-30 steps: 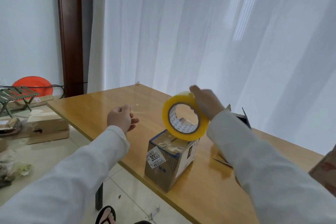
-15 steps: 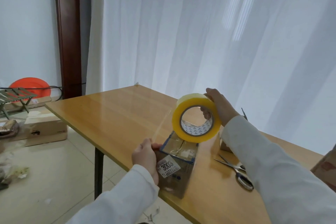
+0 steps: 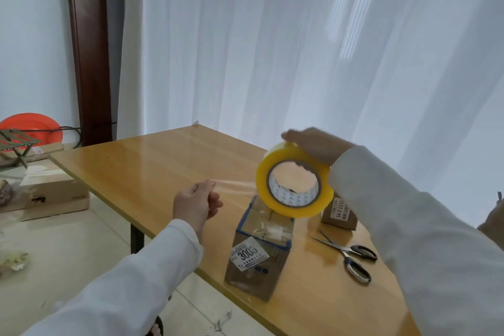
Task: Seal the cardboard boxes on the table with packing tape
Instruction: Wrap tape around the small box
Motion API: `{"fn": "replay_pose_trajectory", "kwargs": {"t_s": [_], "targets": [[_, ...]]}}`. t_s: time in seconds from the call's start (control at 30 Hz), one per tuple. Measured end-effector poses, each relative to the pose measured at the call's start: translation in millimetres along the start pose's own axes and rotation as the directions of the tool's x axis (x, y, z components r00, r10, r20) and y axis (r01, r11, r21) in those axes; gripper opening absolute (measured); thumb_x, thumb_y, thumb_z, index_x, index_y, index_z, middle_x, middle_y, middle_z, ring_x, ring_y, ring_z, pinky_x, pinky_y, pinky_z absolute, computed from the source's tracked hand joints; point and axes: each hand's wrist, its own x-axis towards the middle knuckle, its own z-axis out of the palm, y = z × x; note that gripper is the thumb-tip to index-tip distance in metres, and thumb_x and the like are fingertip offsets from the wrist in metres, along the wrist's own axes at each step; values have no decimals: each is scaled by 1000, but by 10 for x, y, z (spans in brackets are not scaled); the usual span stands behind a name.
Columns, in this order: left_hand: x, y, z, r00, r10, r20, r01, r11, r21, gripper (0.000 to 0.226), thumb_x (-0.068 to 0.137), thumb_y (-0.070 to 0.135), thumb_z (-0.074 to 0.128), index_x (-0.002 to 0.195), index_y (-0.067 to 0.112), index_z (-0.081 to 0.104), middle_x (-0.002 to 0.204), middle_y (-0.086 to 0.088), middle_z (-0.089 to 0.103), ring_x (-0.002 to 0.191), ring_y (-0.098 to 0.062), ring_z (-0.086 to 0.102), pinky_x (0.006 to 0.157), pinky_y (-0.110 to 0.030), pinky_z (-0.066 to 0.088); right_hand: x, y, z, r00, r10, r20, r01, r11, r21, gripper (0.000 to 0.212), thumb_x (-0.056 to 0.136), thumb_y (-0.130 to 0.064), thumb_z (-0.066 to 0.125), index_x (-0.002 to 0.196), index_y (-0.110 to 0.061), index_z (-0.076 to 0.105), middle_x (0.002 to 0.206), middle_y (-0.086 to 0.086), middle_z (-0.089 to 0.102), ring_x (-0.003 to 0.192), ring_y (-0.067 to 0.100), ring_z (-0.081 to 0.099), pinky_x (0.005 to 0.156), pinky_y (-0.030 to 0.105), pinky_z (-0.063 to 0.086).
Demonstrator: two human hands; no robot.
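Nearest the lower edge of the frame, I see two white sleeves reaching up from the bottom corners. Just right of lower centre, a tall cardboard box (image 3: pixel 257 251) stands upright at the near edge of the wooden table (image 3: pixel 152 169), its top flaps crossed with clear tape and a white label reading 3003 on its near face. Scissors (image 3: pixel 350 255) lie flat on the table to its right, blades apart. Left of centre, the left hand (image 3: pixel 195 206) has its fingers curled, thumb and forefinger pinching the free end of a clear tape strip (image 3: pixel 234 188). This strip runs rightward to the yellow tape roll (image 3: pixel 294 184), held in the air above the box. The right hand (image 3: pixel 317 146) grips the roll from above, fingers wrapped over its outer rim. Behind the roll, right of centre, a smaller cardboard box (image 3: pixel 339 213) with a printed label rests on the table. Farther back, at the left edge, another carton (image 3: pixel 54 193) sits on the floor; white curtains (image 3: pixel 300 49) fill the upper frame.
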Motion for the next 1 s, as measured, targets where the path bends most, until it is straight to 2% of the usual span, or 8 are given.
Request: {"fn": "replay_pose_trajectory", "kwargs": {"t_s": [0.07, 0.17, 0.33, 0.63, 0.7, 0.83, 0.9, 1.0], "targets": [[33, -146, -26, 997, -69, 31, 69, 997, 21, 21, 95, 14, 55, 74, 12, 57, 53, 1, 52, 47, -12, 51, 54, -25, 45, 36, 91, 41, 999, 33, 34, -34, 999, 23, 50, 92, -47, 42, 70, -9, 66, 59, 4, 56, 50, 18, 48, 55, 26, 40], [82, -208, -59, 994, -90, 67, 90, 996, 5, 19, 94, 15, 56, 75, 12, 59, 48, 5, 52, 46, -10, 49, 52, -23, 47, 80, 141, 11, 996, 39, 75, -43, 997, 57, 51, 92, -47, 42, 69, -10, 67, 57, 4, 55, 49, 17, 48, 54, 26, 40], [233, -45, -106, 992, -62, 112, 62, 998, 5, 17, 93, 13, 56, 77, 11, 60, 45, 7, 50, 35, -5, 44, 41, -16, 45, 117, 147, 11, 992, 56, 112, -61, 997, 41, 52, 93, -49, 42, 69, -9, 65, 54, 3, 56, 50, 17, 49, 55, 27, 41], [293, 251, -92, 985, 53, 163, -66, 995, 71, 18, 93, 11, 57, 76, 7, 61, 41, 7, 49, 33, -5, 42, 40, -15, 45, 30, 157, -220, 1000, 1, 30, 2, 997, -74, 55, 93, -51, 44, 69, -6, 63, 56, 7, 58, 50, 20, 53, 58, 29, 44], [328, 280, -113, 980, 15, 196, -39, 992, 118, 18, 93, 11, 57, 76, 7, 62, 41, 6, 50, 33, -6, 43, 41, -15, 45, 1, 174, -267, 1000, 24, 19, -22, 992, -128, 54, 92, -52, 46, 73, -5, 62, 61, 13, 60, 52, 21, 55, 59, 31, 45], [313, -43, -189, 926, -191, 325, 102, 957, 271, 13, 92, 11, 58, 83, 3, 61, 47, 2, 52, 37, -9, 44, 41, -19, 45, -20, 298, -165, 996, 54, 70, -41, 985, -168, 62, 91, -54, 46, 90, 6, 65, 84, 29, 66, 70, 36, 61, 71, 43, 52], [292, -219, -188, 905, -234, 356, 152, 958, 243, 17, 93, 14, 58, 79, 6, 59, 46, 3, 50, 36, -9, 43, 40, -18, 43, -24, 316, -142, 996, 41, 85, -27, 987, -161, 65, 91, -54, 45, 91, 8, 65, 86, 29, 67, 72, 38, 63, 80, 49, 54], [291, -304, -165, 920, -212, 330, 186, 977, 107, 17, 94, 15, 56, 79, 8, 58, 44, 5, 49, 34, -7, 42, 37, -16, 39, -33, 299, -144, 994, 35, 100, -18, 985, -171, 65, 91, -53, 45, 91, 8, 65, 86, 28, 68, 72, 38, 63, 84, 49, 53]]}}
